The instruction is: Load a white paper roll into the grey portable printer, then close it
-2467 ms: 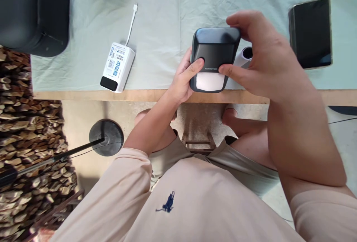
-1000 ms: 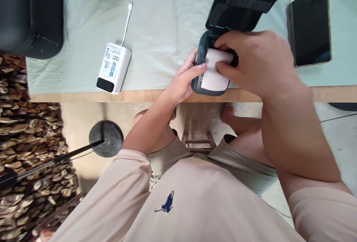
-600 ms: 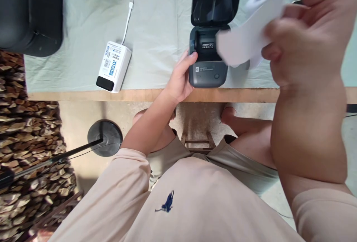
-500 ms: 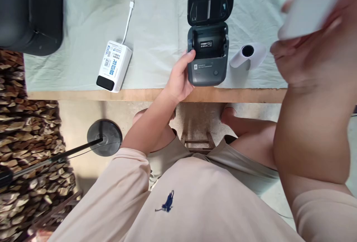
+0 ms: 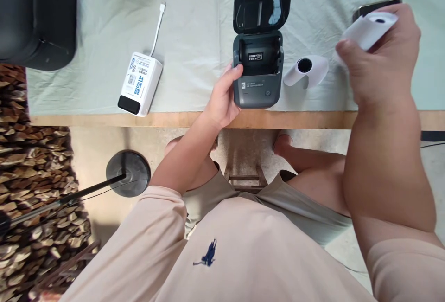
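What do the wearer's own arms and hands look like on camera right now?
The left hand and right hand are ungloved, with bare wrists and forearms. Short, pale beige sleeves match the shirt, which bears a dark blue emblem.

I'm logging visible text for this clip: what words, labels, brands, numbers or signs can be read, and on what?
No words legible.
Power sign: button on the open grey device.
Small print on its front: too small.
Black label inside: too small.
Blue and black print on the white power pack: too blurred.
Navy shirt emblem: no letters.
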Demonstrator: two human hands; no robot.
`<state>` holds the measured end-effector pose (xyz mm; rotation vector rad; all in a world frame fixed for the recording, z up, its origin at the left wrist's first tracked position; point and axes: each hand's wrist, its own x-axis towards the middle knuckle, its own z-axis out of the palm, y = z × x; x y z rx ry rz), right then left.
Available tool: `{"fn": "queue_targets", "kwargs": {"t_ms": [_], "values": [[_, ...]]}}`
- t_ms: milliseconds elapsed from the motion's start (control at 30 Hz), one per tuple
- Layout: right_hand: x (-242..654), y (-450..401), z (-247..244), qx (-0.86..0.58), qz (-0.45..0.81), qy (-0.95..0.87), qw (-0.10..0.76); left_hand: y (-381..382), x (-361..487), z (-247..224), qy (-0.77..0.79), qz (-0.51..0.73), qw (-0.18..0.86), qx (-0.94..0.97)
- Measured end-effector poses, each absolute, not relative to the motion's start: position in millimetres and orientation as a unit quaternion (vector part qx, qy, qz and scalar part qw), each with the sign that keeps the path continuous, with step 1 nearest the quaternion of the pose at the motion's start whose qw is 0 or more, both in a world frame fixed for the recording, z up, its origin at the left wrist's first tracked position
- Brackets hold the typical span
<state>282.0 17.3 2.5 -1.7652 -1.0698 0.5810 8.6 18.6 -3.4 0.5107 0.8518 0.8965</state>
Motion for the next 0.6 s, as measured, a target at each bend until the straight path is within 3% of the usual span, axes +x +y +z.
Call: {"fn": "queue_targets", "kwargs": {"t_ms": [133, 433, 600], "values": [[284, 14, -7, -0.724, 0.149, -0.502, 0.449, 19, 8, -7, 0.384, 0.409, 0.784, 0.266], [289, 8, -14, -0.684, 0.142, -0.614, 0.367, 20, 4, -12, 0.38, 0.401, 0.786, 0.276], [288, 9, -2, -0.653, 0.005, -0.632, 0.417, 21, 3, -13, 0.343, 0.393, 0.804, 0.285]]}}
